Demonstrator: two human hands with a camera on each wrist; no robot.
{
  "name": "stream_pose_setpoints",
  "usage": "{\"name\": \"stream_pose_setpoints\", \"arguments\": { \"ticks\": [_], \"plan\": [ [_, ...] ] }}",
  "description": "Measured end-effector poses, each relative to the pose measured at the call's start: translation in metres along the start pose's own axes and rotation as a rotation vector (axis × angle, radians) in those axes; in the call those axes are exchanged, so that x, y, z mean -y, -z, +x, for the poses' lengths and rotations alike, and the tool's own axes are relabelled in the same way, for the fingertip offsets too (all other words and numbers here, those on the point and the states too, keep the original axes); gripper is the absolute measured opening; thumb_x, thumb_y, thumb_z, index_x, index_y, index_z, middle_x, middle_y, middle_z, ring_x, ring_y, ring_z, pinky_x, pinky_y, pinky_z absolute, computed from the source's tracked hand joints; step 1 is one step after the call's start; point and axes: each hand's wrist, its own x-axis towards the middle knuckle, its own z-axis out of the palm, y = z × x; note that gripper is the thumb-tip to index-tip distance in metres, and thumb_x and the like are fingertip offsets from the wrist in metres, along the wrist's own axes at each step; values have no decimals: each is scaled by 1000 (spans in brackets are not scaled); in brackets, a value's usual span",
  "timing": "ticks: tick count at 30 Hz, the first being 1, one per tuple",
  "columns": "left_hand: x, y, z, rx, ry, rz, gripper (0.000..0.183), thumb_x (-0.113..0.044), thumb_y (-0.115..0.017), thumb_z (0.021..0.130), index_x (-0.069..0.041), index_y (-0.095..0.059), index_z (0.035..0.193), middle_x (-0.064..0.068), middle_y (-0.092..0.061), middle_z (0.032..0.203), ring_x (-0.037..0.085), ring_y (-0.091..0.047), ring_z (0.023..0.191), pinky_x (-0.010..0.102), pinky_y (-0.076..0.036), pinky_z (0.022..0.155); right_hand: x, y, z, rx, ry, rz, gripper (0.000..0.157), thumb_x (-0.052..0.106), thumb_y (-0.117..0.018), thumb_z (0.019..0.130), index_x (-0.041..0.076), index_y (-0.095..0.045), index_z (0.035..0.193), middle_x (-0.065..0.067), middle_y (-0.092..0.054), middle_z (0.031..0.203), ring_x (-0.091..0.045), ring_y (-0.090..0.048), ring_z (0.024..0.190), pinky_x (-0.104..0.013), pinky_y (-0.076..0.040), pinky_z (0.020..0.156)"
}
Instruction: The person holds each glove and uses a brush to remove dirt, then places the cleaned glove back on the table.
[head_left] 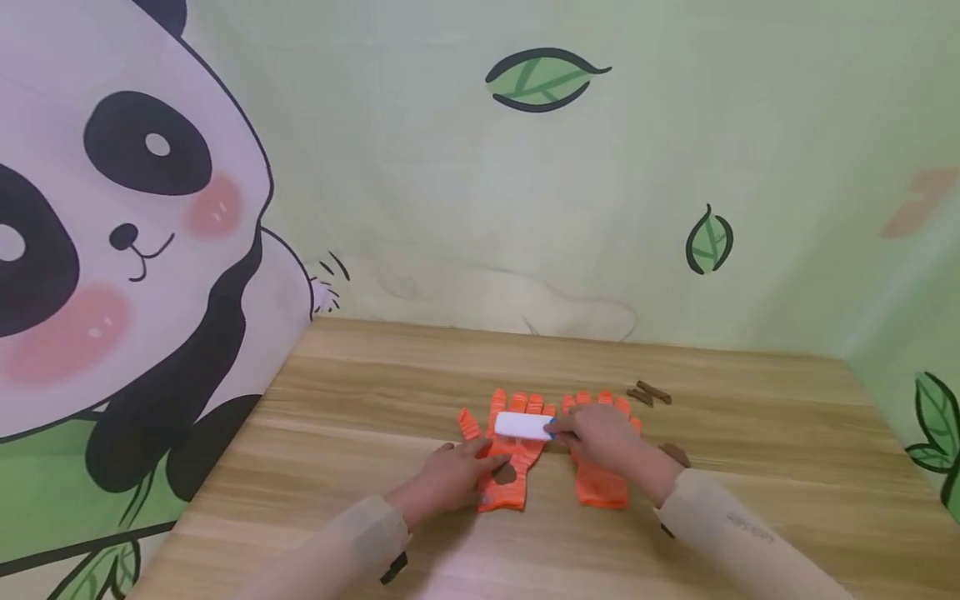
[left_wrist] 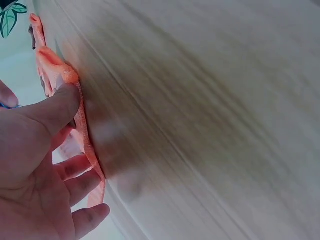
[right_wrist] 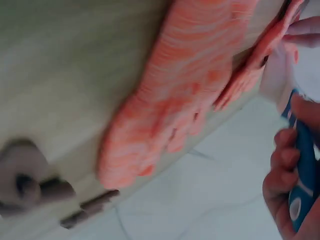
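Note:
Two orange knitted gloves lie side by side, fingers pointing away from me. On the left glove (head_left: 512, 496), near its cuff, is a round dark brown patch (head_left: 506, 473). My left hand (head_left: 450, 477) rests on this glove with its fingers spread, and the left wrist view has the thumb (left_wrist: 67, 102) at the cuff. My right hand (head_left: 603, 435) grips the blue handle (right_wrist: 304, 160) of what looks like a lint roller, whose white roll (head_left: 522, 426) lies across the left glove below its fingers. The right glove (head_left: 602, 490) is partly hidden under my right hand.
Short dark brown strips (head_left: 652, 392) lie beyond the right glove's fingers. A brown rounded piece (head_left: 675, 454) shows beside my right forearm. The wooden table (head_left: 360, 375) ends at a pale green backdrop (head_left: 420, 208) with a panda and leaves.

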Motion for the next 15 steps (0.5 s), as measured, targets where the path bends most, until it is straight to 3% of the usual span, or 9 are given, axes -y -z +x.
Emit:
{"name": "stream_pose_setpoints", "arguments": {
  "ticks": [2,4,10,12,15],
  "plan": [
    [-1,0,0,0,2,8,62,-39,-76,92,-27,-55,149,11,-51,155,30,-51,143,53,-46,113,-2,-2,-1,-16,-96,-4,24,13,-70,96,17,-78,119,-3,-67,76,-8,-42,54,-19,-26,49],
    [-2,0,0,-4,-2,12,62,-39,-76,91,-27,-55,149,11,-51,155,31,-52,142,53,-46,112,-2,-2,-3,-35,-137,-19,25,15,-70,96,18,-78,120,-3,-62,71,-9,-36,52,-20,-22,48],
    [-1,1,-1,-11,-2,-11,63,-37,-77,91,-26,-55,149,14,-49,156,33,-55,139,55,-47,111,1,0,-2,-8,27,-5,22,16,-73,94,20,-80,115,1,-73,79,-11,-57,59,-19,-35,50],
    [0,2,-1,-10,-1,-11,63,-36,-77,91,-25,-55,149,13,-50,156,31,-52,142,55,-46,111,4,0,0,2,19,-32,22,16,-72,95,21,-80,115,1,-70,78,-10,-56,60,-19,-34,50],
    [0,3,0,-14,-8,0,64,-37,-77,91,-24,-54,149,12,-52,154,29,-51,143,54,-46,112,6,1,3,1,-62,-61,23,16,-71,96,22,-79,117,0,-58,69,-11,-42,55,-22,-24,49]
  ]
}}
